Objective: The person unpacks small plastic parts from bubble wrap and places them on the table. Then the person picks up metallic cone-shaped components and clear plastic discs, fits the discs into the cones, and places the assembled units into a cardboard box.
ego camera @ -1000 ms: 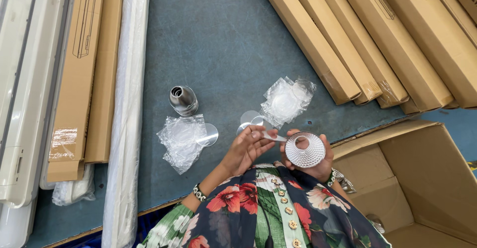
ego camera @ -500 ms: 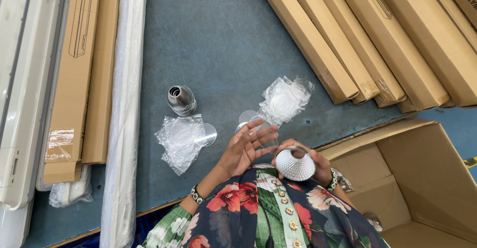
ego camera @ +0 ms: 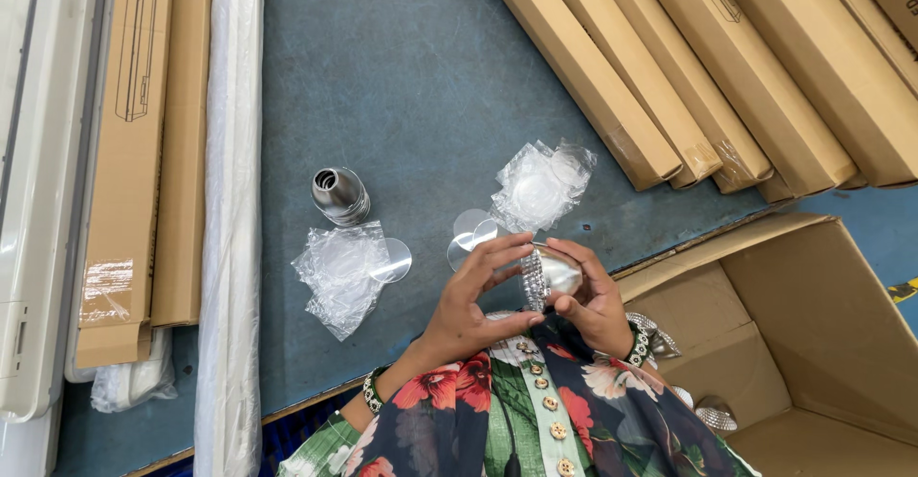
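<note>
Your left hand (ego camera: 469, 310) and right hand (ego camera: 598, 310) together gripped one small shiny silver metal shade with a beaded rim (ego camera: 550, 274). It sat near the blue-grey bench's (ego camera: 402, 85) front edge. Clear round plastic discs (ego camera: 470, 228) lay just beyond.

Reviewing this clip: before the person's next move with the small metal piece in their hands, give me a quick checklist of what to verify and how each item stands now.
1. Both hands on the part: left hand and right hand each grip the silver reflector cup. Ok.
2. Part clear of the table: held above its edge, close to the body. Ok.
3. Loose clear discs within reach: lying just beyond the fingers. Ok.
4. Second metal piece: on the table to the left, untouched. Ok.
5. Open cardboard box accessible at the right: ok.
6. Whether a disc is already seated in the cup: cannot tell, fingers cover it.
</note>
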